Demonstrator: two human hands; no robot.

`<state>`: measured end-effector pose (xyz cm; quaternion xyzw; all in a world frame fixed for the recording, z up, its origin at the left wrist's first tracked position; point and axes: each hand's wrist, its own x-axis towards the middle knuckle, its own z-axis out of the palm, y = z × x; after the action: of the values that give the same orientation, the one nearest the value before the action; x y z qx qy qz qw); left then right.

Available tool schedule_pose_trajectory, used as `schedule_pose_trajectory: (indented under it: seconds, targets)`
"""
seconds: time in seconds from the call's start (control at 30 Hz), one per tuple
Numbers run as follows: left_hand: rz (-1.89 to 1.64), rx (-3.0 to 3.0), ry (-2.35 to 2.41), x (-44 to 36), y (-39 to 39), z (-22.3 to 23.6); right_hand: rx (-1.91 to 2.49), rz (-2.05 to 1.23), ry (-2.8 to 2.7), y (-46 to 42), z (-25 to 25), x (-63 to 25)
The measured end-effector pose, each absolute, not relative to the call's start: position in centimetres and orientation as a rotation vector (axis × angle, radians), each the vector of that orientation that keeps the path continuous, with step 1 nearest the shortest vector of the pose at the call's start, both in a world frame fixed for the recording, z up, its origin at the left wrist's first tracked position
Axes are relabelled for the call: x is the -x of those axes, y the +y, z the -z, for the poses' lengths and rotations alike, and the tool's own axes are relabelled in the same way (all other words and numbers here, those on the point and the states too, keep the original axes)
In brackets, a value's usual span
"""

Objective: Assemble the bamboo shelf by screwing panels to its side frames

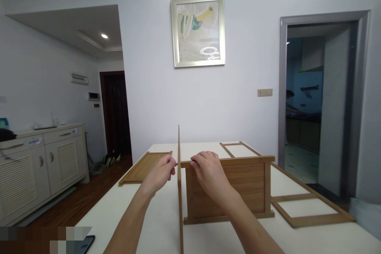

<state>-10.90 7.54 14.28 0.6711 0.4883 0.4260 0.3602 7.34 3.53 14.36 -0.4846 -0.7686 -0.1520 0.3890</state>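
A thin wooden panel (179,158) stands on edge on the white table (154,222), seen end-on. A second framed wooden panel (247,186) stands upright at a right angle to it, its left end meeting the thin panel. My left hand (160,174) is closed in a pinch at the thin panel's left face, near the joint. My right hand (208,170) curls over the top left corner of the framed panel, fingers closed on its upper rail.
A flat wooden board (145,166) lies on the table to the left. An open wooden frame (300,198) lies flat to the right. A phone (86,243) rests at the near left table edge. A white sideboard (38,166) stands at left; a doorway (315,103) opens at right.
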Motion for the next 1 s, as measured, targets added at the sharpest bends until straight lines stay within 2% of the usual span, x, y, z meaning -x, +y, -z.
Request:
schedule_pose_trajectory:
  seconds: [0.57,1.0]
  targets:
    - [-1.118,-1.812,1.205,10.5,7.1,-14.4,1.155,0.304,-1.942,4.0,-14.3,-7.5]
    - [-1.045,-1.873,1.222,11.1,7.2,-14.2,1.058,0.371,-1.971,5.1,-13.4,-7.8]
